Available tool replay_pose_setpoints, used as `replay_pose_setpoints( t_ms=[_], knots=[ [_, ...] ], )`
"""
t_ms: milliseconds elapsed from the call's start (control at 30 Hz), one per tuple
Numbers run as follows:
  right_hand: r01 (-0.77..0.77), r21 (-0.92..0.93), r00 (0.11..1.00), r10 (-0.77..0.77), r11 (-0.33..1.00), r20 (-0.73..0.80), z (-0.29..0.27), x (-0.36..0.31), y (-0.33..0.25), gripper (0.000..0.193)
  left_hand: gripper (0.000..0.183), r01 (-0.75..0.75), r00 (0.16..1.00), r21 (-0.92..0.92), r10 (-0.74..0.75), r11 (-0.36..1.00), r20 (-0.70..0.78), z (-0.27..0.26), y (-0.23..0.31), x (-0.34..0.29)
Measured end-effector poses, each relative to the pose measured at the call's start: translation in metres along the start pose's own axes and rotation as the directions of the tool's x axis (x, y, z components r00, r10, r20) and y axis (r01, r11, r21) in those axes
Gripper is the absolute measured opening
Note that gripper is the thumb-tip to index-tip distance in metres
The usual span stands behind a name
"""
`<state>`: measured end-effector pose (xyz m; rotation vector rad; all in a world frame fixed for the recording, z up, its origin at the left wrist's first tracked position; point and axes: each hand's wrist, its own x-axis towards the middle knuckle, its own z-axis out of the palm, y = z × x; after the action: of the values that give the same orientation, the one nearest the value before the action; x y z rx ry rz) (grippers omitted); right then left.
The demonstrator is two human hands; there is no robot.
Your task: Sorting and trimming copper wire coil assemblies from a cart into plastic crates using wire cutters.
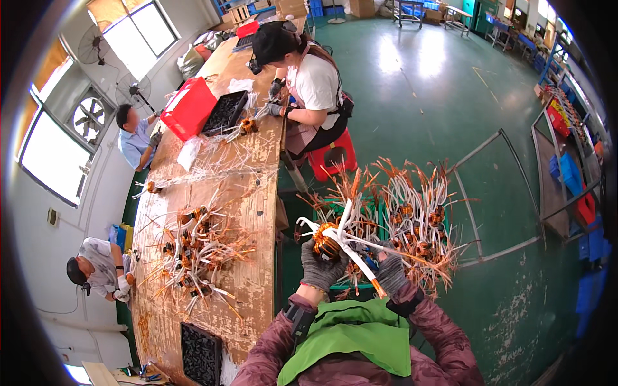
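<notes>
My left hand (322, 269), in a grey knit glove, is closed around a ring-shaped coil (327, 239) wound with copper wire. Thick white-sleeved leads (358, 258) with bare copper ends spread from the coil, some upward, some toward my lower right. Beside them, my right hand (391, 275), gloved too, has its fingers curled at a thinner white lead; its fingertips are partly hidden. Just beyond my hands, green crates (383, 222) hold many similar coils with white leads and frayed copper ends.
To my left, a worn wooden table (251, 283) carries a heap of coils (196, 248), a black tray (201, 354) of small dark parts and a red bin (188, 109). A co-worker (318, 87) sits at its right side; two people work opposite. A metal frame (477, 225) stands right.
</notes>
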<state>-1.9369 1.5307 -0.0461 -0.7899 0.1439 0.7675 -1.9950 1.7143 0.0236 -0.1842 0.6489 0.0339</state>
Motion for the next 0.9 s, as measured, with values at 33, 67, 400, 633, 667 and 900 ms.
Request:
replay_pose_setpoints(
  t_ms=[33, 67, 400, 633, 667, 900],
  knots=[
    [0.064, -0.234, 0.997, -0.072, 0.97, -0.024, 0.0, -0.001, -0.002, 0.024, 0.057, 0.034, 0.999, -0.038, -0.034, 0.999, 0.005, -0.002, 0.003, 0.002],
    [0.117, -0.456, 0.989, -0.147, 0.882, -0.03, -0.001, -0.001, -0.004, 0.02, 0.057, 0.033, 0.999, -0.039, -0.032, 0.999, 0.003, -0.003, 0.003, 0.001],
    [0.08, -0.351, 0.997, -0.082, 0.933, 0.01, 0.033, -0.012, -0.025, 0.024, 0.056, 0.037, 0.999, -0.031, -0.038, 0.999, -0.016, -0.012, -0.001, 0.007],
    [0.456, -0.86, 0.863, -0.35, 0.227, 0.365, -0.001, 0.011, -0.021, 0.041, 0.055, 0.057, 0.995, -0.014, -0.058, 0.998, -0.078, -0.016, -0.009, 0.013],
    [0.479, -0.877, 0.814, -0.359, -0.032, 0.457, -0.005, 0.013, -0.017, 0.041, 0.055, 0.048, 0.996, -0.006, -0.048, 0.999, -0.075, -0.015, -0.011, 0.012],
    [-0.1, -0.102, 0.975, 0.117, 0.99, 0.186, -0.001, 0.013, 0.018, 0.042, 0.047, 0.12, 0.976, -0.108, -0.097, 0.987, 0.196, -0.067, 0.009, 0.033]
  ],
)
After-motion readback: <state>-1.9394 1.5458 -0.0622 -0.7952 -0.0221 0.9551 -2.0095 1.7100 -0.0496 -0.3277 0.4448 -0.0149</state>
